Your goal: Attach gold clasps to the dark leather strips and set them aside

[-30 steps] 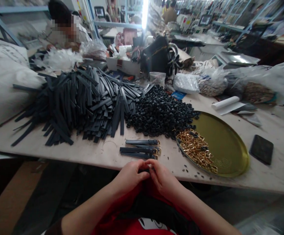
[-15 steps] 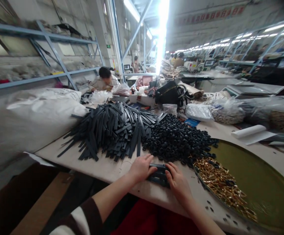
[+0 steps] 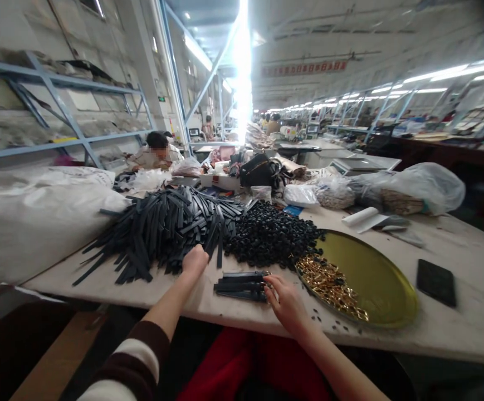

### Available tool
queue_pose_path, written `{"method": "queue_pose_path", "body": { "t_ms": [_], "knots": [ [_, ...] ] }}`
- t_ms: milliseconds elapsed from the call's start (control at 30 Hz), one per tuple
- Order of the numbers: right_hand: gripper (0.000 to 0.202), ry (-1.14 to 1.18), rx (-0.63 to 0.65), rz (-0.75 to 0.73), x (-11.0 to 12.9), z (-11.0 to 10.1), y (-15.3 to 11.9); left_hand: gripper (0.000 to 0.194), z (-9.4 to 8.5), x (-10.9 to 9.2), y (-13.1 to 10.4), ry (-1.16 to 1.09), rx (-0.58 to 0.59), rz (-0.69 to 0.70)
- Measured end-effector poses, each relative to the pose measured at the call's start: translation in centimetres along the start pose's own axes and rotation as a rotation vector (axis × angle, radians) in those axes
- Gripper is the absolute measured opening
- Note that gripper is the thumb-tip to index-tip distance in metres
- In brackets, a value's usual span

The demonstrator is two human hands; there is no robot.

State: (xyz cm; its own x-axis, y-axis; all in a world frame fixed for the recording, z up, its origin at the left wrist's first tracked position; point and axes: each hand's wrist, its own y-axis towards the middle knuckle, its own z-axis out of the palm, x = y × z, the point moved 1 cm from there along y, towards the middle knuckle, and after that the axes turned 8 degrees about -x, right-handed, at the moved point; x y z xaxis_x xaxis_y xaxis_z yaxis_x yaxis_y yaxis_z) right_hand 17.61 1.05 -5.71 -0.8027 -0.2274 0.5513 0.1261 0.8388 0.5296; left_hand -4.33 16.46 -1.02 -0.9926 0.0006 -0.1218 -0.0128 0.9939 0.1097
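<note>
My left hand [image 3: 194, 260] is at the front edge of a heap of black flat straps [image 3: 158, 234]. Its fingers are closed, and what lies in them is hidden. In front of me, several black straps [image 3: 237, 287] lie side by side on the table. The bent fingers of my right hand [image 3: 283, 298] grip their right ends, where a small glint of gold metal shows. Behind them spreads a pile of small black loops [image 3: 275, 234]. Gold metal clasps [image 3: 329, 287] fill the left side of a round, gold-coloured tray [image 3: 379, 278].
A black phone-like slab [image 3: 436, 282] lies right of the tray. A big white sack [image 3: 45, 223] bulges at the left. Clear plastic bags [image 3: 421, 189], a white roll [image 3: 365, 219] and a black bag [image 3: 260, 170] stand further back. Another person [image 3: 156, 153] sits beyond the heap.
My left hand has left the straps in front of me and moved left to the heap. My right hand stays at their right ends. The view has turned right.
</note>
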Motion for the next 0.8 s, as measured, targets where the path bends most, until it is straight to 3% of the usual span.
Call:
{"method": "queue_pose_path", "body": {
  "t_ms": [100,200,300,367,400,467,567,667,800],
  "knots": [
    [0.028,-0.013,0.028,0.005,2.1,-0.3,0.4,0.031,-3.1,0.4,-2.6,-0.028,-0.101,0.07],
    [0.043,-0.072,0.073,-0.042,5.2,-0.3,1.5,0.029,-6.1,0.1,-7.0,-0.136,-0.134,0.229],
    [0.038,-0.091,0.158,-0.129,8.1,-0.1,2.3,0.022,-8.2,-0.8,-11.5,-0.497,0.172,0.408],
    [0.021,0.017,0.21,-0.095,9.1,0.0,2.2,0.028,-8.9,-1.4,-13.2,-0.784,0.407,0.487],
    [0.017,0.132,0.233,-0.042,9.4,0.0,2.0,0.031,-9.0,-1.6,-13.5,-0.871,0.444,0.528],
    [0.019,0.439,0.282,0.1,9.5,-0.1,1.5,0.036,-8.5,-2.1,-13.3,-0.918,0.371,0.605],
    [0.021,0.852,0.42,0.259,8.7,-0.4,0.7,0.014,-6.3,-3.3,-12.3,-0.917,0.254,0.618],
    [0.025,0.989,0.576,0.386,6.9,-0.9,0.7,0.016,-3.3,-5.1,-11.8,-1.027,0.388,0.528],
    [0.02,0.875,0.644,0.516,3.9,-0.5,1.1,0.007,-0.2,-7.1,-11.6,-1.18,0.541,0.387]
  ]
}}
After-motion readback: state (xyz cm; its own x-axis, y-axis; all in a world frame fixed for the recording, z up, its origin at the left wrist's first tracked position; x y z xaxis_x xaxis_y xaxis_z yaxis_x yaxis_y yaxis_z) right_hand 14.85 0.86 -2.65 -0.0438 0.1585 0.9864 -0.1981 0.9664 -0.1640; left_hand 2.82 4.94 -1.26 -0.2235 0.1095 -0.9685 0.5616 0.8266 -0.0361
